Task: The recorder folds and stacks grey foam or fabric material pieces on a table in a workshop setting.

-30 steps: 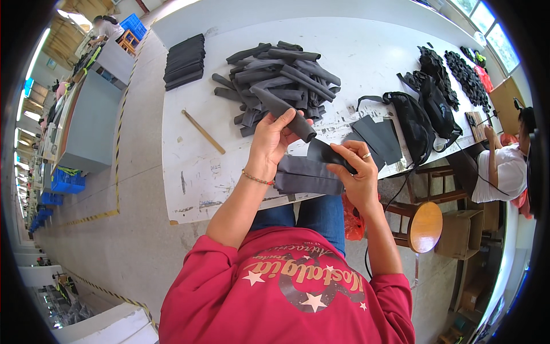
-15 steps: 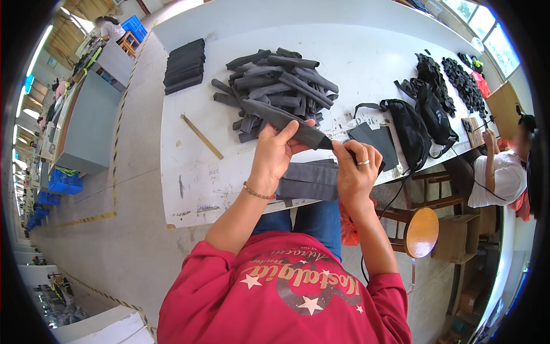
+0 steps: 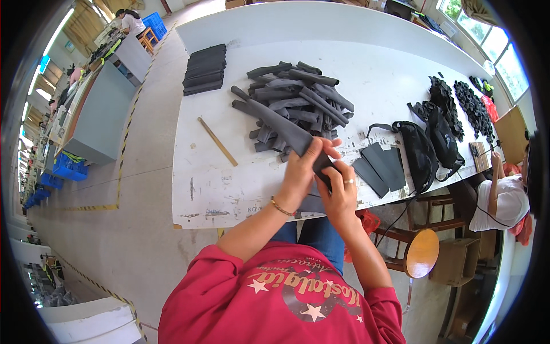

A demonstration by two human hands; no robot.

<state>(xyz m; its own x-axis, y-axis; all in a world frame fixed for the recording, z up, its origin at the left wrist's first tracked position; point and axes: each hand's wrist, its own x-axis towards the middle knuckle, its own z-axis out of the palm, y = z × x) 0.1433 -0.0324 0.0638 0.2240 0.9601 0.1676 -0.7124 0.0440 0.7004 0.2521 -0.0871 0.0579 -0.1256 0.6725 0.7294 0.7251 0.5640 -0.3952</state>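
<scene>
Strip of dark grey cloth is what we have between our two hands, held over the near part of the white table, running slantwise from upper left down to our fingers. Our left hand is clamped on it near its lower end, thumb on top and the other fingers reaching round the far side. Our right hand, with a ring on one finger, is closed on that lower end itself, just beside the left. Beyond the hands, the strip's far end overlaps a loose pile of rolled or folded grey pieces; whether it touches them we cannot tell. Below our hands, some dark cloth lies at the table's near edge, mostly hidden by them. To the left of the pile we see a neat black stack and, nearer us, a thin wooden stick. To the right, flat dark panels fan out just beside a black bag, with another bag against it. Farther right, a co-worker in white sits near the table.
</scene>
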